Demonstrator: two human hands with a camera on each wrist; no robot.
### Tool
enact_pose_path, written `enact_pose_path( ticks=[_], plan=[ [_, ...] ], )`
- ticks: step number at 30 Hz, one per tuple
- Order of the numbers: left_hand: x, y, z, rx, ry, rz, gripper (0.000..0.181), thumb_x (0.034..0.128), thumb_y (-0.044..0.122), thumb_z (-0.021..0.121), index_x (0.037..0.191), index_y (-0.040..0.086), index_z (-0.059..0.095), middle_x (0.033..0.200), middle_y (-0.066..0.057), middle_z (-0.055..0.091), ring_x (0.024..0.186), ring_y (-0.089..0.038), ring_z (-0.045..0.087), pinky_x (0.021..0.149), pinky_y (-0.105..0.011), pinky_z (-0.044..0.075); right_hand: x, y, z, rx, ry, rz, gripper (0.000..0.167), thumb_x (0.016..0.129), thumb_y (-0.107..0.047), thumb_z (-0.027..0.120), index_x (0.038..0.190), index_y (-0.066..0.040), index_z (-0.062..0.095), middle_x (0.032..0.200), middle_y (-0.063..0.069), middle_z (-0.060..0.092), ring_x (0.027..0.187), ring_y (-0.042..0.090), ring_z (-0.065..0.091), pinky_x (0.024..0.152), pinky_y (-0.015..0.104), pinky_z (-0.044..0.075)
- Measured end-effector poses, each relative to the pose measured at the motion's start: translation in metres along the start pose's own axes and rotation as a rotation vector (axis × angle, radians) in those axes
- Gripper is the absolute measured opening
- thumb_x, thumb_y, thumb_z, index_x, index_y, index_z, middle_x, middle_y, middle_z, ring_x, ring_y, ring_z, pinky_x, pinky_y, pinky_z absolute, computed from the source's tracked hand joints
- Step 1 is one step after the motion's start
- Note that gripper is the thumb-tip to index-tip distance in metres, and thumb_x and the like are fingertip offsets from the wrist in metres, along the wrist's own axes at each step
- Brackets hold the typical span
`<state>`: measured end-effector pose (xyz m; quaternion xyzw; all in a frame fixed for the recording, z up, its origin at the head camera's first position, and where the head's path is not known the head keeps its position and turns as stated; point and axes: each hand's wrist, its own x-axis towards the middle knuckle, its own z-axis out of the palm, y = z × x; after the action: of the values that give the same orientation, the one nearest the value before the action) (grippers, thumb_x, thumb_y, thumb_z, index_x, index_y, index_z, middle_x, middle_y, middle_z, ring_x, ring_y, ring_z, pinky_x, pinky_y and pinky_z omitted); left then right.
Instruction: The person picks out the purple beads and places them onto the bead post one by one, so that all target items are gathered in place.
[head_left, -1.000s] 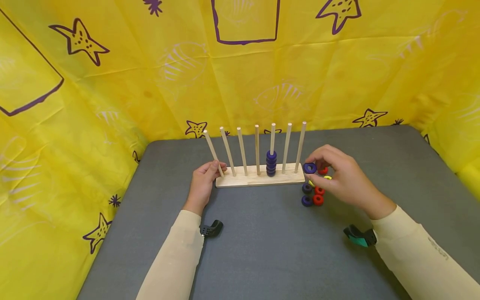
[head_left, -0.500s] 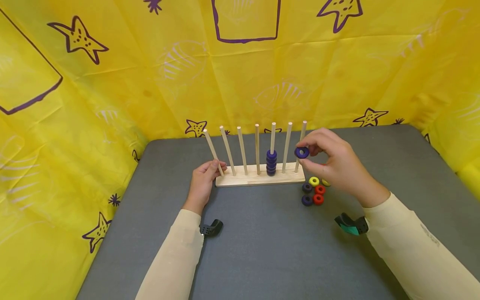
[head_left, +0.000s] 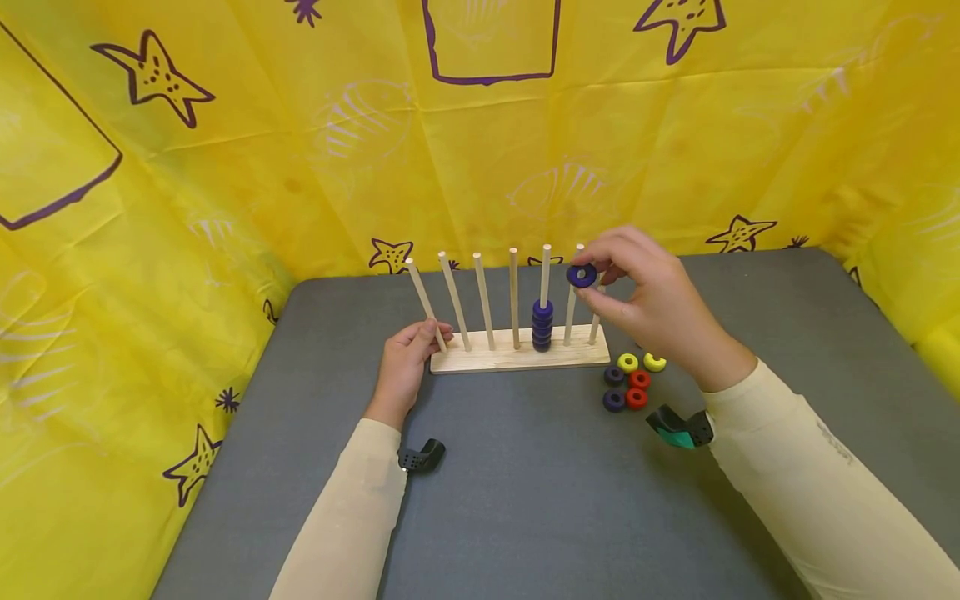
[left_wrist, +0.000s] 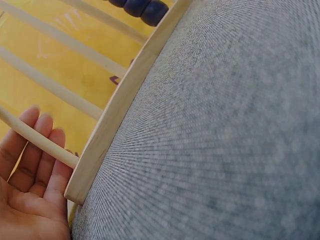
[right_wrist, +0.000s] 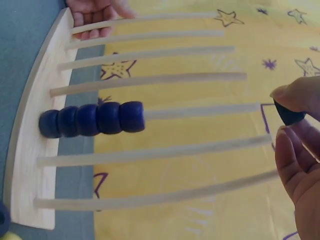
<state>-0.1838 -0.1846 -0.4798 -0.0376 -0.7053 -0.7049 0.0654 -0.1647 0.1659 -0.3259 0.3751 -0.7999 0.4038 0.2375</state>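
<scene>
A wooden base (head_left: 517, 358) carries a row of several upright pegs. Several dark blue rings (head_left: 542, 326) are stacked on one peg right of the middle, also seen in the right wrist view as a blue stack (right_wrist: 90, 119). The right hand (head_left: 660, 308) pinches one blue ring (head_left: 582, 276) between thumb and fingers, near the tops of the two rightmost pegs. At the base's left end, the left hand (head_left: 405, 367) holds the leftmost peg; the left wrist view shows its fingers behind that peg (left_wrist: 40, 139).
On the grey table (head_left: 525, 500), right of the base, lie loose rings: two yellow, including one yellow ring (head_left: 627, 362), two red, including one red ring (head_left: 637, 399), and two dark blue, including one blue ring (head_left: 614, 401). A yellow patterned cloth (head_left: 480, 167) hangs behind.
The right hand has moved up and left with the blue ring, from beside the base's right end to the peg tops. The left hand has stayed in place.
</scene>
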Motion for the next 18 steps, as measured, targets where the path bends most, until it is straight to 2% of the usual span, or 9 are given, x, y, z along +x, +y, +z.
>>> enact_pose_path(
  ticks=[11,18],
  plan=[
    [0.000,-0.001,0.000,0.003,-0.002,-0.011,0.042,0.1151,0.027,0.061,0.118,-0.013,0.074,0.116,-0.028,0.074,0.113,-0.035,0.070,0.103,-0.039,0.056,0.018,-0.002,0.009,-0.032,0.009,-0.025,0.032,0.088,0.014,0.085,0.117,0.002,0.075,0.115,0.012,0.067,0.101,0.021,0.062,0.083,0.022,0.054],
    [0.000,-0.001,0.000,0.002,0.001,-0.006,0.041,0.1149,0.025,0.061,0.118,-0.013,0.074,0.115,-0.028,0.074,0.112,-0.033,0.070,0.102,-0.038,0.056,0.026,-0.001,0.015,-0.047,0.016,-0.023,0.031,0.089,0.011,0.085,0.117,0.002,0.075,0.117,0.011,0.067,0.101,0.022,0.062,0.081,0.027,0.055]
  ],
)
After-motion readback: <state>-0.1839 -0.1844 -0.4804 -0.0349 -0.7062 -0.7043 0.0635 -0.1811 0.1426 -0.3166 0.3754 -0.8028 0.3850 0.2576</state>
